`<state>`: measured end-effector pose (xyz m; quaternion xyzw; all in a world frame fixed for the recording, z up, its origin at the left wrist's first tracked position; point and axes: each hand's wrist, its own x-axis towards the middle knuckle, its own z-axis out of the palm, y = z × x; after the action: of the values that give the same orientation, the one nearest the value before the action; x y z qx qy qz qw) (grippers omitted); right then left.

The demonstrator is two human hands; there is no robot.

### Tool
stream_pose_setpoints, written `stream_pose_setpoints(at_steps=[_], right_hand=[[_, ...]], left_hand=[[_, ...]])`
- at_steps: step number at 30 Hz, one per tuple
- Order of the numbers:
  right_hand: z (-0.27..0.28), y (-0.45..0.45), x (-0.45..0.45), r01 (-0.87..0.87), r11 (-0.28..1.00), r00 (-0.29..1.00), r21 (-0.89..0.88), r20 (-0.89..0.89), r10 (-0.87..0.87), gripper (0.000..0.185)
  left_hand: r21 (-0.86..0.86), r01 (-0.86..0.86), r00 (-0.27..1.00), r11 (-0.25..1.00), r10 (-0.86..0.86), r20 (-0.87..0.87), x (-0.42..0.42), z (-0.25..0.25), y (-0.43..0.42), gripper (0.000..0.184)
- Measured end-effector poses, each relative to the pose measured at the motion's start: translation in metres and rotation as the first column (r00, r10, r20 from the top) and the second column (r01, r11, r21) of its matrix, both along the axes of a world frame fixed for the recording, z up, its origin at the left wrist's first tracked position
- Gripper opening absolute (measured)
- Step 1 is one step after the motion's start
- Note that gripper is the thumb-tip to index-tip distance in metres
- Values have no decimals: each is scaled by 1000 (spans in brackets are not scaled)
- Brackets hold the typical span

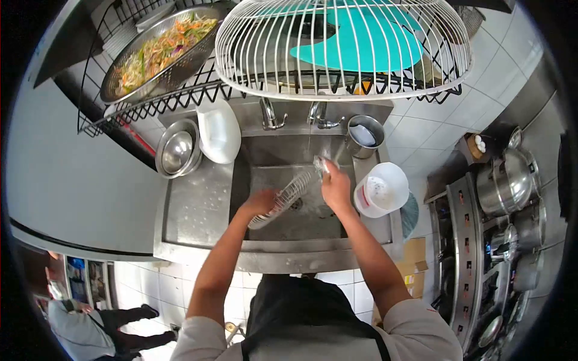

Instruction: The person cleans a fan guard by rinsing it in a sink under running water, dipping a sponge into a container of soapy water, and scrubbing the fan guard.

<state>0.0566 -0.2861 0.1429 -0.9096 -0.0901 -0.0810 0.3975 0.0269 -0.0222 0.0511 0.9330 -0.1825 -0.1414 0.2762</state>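
My left hand [262, 203] is closed around one end of a narrow wire rack [292, 191], which tilts up to the right over the sink [325, 228]. In my right hand [336, 185] is a crumpled, pale greenish scrubbing pad [321, 165], mostly covered by the fingers; its exact kind is hard to make out. This hand is just right of the rack's upper end, below the right faucet [319, 114], from which a thin stream seems to run. A second faucet [270, 114] stands to its left.
Left of the sink stand metal bowls [176, 153] and a white container [218, 132]. On its right are a steel pot [365, 135] and a white bucket [381, 189]. Overhead, a shelf holds a colander of shredded vegetables [165, 51] and a wire fan guard [265, 57]. Another person [81, 331] is at lower left.
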Motion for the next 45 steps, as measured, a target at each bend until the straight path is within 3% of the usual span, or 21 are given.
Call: stream_pose_setpoints(at_steps=[4,7,9,10,12,13,14,16,17,18,22,26,27,29,33,34,36,37,40,41,45], right_hand=[[0,-6,4,-210,972,967,-109,124,223,36],[-97,-3,18,-504,862,830,-60,-308,464,27],[-147,0,7,-705,700,506,113,-611,609,31],[-152,2,-9,-660,710,413,245,-671,616,38],[-185,17,-41,-522,795,496,309,-648,578,34],[-195,25,-54,-467,805,532,366,-611,586,34],[-202,35,-62,-408,809,570,423,-575,587,35],[-203,63,-72,-525,838,549,149,-693,467,36],[-203,75,-76,-581,814,545,8,-738,397,36],[-208,82,-78,-573,819,537,27,-742,401,37],[-250,87,-64,-501,856,594,129,-668,448,37],[-205,85,-56,-345,888,513,304,-731,450,36],[-224,84,-56,-407,881,661,243,-588,467,33],[-226,72,-38,-268,942,700,204,-630,336,30],[-211,75,-10,13,992,881,126,-471,48,26],[-215,81,-15,-115,993,925,21,-364,115,24],[-220,98,-36,-314,919,946,-239,-164,280,22],[-202,105,-49,-405,866,910,-293,-223,350,19],[-189,96,-67,-628,761,733,163,-203,649,17],[-186,86,-62,-670,721,723,177,-66,688,19],[-223,64,-18,-284,958,945,-22,-178,276,21]], left_hand=[[224,100,982,969,-61,-177,13,40,-30,37],[381,107,993,918,-114,-5,6,54,-40,35],[514,40,948,857,-195,251,-7,49,-34,27],[366,-183,911,912,18,412,-14,42,-31,32],[-22,-553,666,833,458,590,-40,18,-23,45],[-383,-621,677,684,714,176,-56,-6,-16,59],[-523,-739,585,424,789,-187,-65,-26,-18,64],[-427,-885,290,-186,500,-816,-79,-72,-25,73],[-361,-895,217,-262,453,-865,-81,-100,-25,67],[-352,-914,210,-203,504,-838,-80,-131,-20,62],[-196,-858,510,475,744,-432,-61,-203,4,45],[-352,-927,336,132,712,-617,-53,-206,-10,38],[-336,-935,314,116,713,-627,-50,-223,-9,38],[-359,-933,287,15,631,-720,-49,-212,-12,39],[-412,-874,308,-259,363,-880,-70,-102,-29,40],[-424,-856,327,-295,325,-887,-72,-96,-28,41],[-487,-824,365,-290,387,-847,-76,-113,-26,40],[-519,-804,384,-290,413,-826,-76,-117,-26,39],[-616,-757,513,-218,385,-767,-82,-127,-12,46],[-569,-794,449,-215,422,-787,-84,-131,-14,46],[-500,-846,377,-187,453,-808,-84,-98,-25,45]])
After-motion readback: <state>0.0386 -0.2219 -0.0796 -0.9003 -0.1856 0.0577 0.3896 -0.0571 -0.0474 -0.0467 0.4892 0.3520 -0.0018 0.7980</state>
